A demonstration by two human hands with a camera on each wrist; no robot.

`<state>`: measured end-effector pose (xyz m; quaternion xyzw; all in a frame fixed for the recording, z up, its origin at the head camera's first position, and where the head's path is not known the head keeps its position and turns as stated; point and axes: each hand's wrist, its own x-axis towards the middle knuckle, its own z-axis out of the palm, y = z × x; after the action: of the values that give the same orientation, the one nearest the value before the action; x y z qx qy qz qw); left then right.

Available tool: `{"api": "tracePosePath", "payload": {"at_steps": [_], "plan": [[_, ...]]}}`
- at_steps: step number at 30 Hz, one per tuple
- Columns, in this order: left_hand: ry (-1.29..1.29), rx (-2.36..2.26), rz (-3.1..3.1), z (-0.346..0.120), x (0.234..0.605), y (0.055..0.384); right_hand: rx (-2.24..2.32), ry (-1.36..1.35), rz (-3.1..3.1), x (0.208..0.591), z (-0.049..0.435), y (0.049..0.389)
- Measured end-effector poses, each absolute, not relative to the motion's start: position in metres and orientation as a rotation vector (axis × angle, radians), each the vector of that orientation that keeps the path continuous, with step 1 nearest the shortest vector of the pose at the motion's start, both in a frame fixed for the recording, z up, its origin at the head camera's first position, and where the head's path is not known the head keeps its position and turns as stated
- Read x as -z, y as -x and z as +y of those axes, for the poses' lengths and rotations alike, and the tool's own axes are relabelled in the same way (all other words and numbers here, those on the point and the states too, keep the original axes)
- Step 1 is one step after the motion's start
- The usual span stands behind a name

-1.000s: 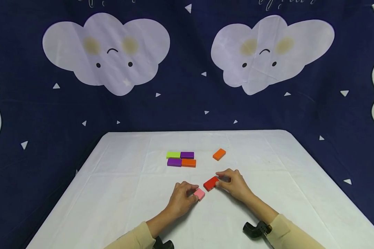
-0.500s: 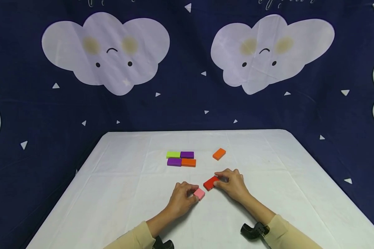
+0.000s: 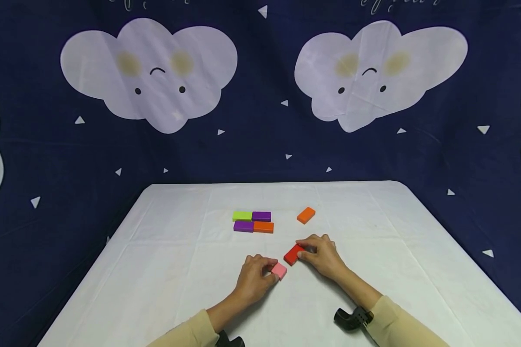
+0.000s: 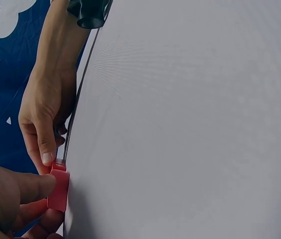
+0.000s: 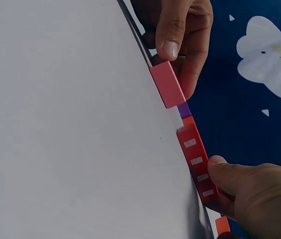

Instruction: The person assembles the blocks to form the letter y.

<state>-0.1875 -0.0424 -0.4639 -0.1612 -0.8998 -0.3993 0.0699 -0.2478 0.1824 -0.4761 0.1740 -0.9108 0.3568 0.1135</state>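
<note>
Near the middle of the white table, my left hand (image 3: 253, 279) pinches a pink block (image 3: 280, 271) between thumb and fingers. My right hand (image 3: 324, 258) holds a red block (image 3: 293, 255) by its right end, just beyond and to the right of the pink one. A small gap separates the two blocks in the head view. In the right wrist view, the side of the red block (image 5: 196, 159) carries several whitish marks, and the pink block (image 5: 168, 84) presents a plain face. The left thumb (image 4: 36, 187) lies against the pink block in the left wrist view.
Behind the hands, a green block (image 3: 242, 216) and a purple block (image 3: 261, 216) lie end to end. Against them sits a row of another purple block (image 3: 243, 226) and an orange block (image 3: 263, 227). One more orange block (image 3: 306, 215) lies apart, angled, to the right.
My right hand has shifted slightly left along the red block, which is tilted a little more. The left hand and the pink block stay nearly in place.
</note>
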Motion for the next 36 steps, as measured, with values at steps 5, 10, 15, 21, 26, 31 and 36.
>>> {"api": "tracePosePath", "payload": {"at_steps": [5,10,15,21,26,31,36], "plan": [[0.475,1.173,-2.698,-0.0407,0.4628,0.1871,-1.068,-0.557,-2.684,0.4743,0.1805,0.2511],[0.474,1.156,-2.679,-0.0387,0.4628,0.1867,-1.090,-0.583,-2.680,0.4738,0.1767,0.2535],[0.458,1.143,-2.676,-0.0372,0.4637,0.1860,-1.100,-0.624,-2.662,0.4749,0.1736,0.2553],[0.423,1.121,-2.690,-0.0350,0.4643,0.1863,-1.099,-0.668,-2.672,0.4754,0.1725,0.2562],[0.414,1.112,-2.699,-0.0343,0.4652,0.1872,-1.110,-0.686,-2.668,0.4746,0.1728,0.2554],[0.407,1.105,-2.700,-0.0338,0.4662,0.1878,-1.109,-0.691,-2.672,0.4750,0.1727,0.2549],[0.415,1.106,-2.688,-0.0337,0.4664,0.1874,-1.112,-0.686,-2.687,0.4750,0.1723,0.2546]]}}
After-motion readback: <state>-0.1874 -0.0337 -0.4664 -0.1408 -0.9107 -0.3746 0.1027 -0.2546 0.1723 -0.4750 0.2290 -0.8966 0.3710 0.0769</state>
